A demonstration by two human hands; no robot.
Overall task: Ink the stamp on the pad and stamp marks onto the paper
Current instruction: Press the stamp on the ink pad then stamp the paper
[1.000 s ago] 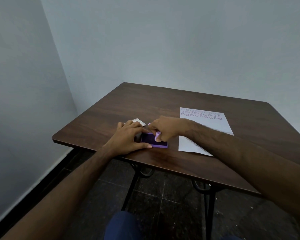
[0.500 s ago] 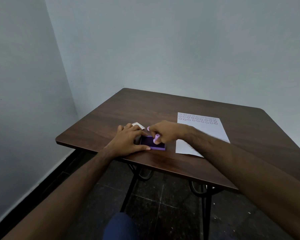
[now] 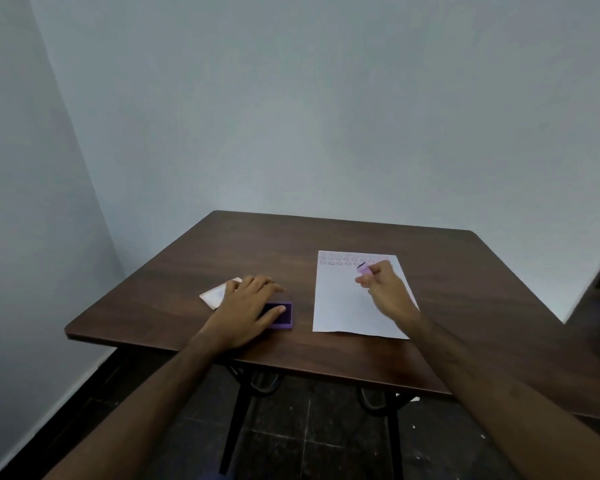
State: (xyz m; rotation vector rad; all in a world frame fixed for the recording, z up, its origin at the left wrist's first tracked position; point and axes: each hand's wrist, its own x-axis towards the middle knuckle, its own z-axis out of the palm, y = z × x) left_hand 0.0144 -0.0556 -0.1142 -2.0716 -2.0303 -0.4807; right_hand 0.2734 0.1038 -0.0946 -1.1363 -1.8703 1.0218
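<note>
A: Where is the stamp (image 3: 363,269)?

B: Over the far part of the paper (image 3: 357,299), pinched in the fingertips of the right hand (image 3: 385,289). It is a short lilac cylinder, just beneath the rows of faint ring marks (image 3: 347,259) printed along the sheet's far edge.

A: Which way does it point?

B: It is tilted. Its long axis leans up and to the far left, and a dark end face shows at that upper end. The near end is hidden in the fingers. Whether it touches the sheet I cannot tell; the hand is blurred.

A: And the grip?

B: Fingers pressed together around the lilac body, the rest of the hand curled behind it, the forearm crossing the paper's near right corner.

A: The ink pad (image 3: 280,315)?

B: Near the front edge of the table (image 3: 326,233), left of the paper and apart from it. It is a purple rectangular tray with a dark inner surface, its long side running roughly left to right. The left hand (image 3: 246,306) lies flat on its left part, fingers spread, thumb resting across the dark surface.

A: Anything else on the tabletop?

B: A white lid-like piece (image 3: 217,294) just left of the pad, partly under the left hand's fingers. The paper lies lengthwise, near to far, slightly skewed.
</note>
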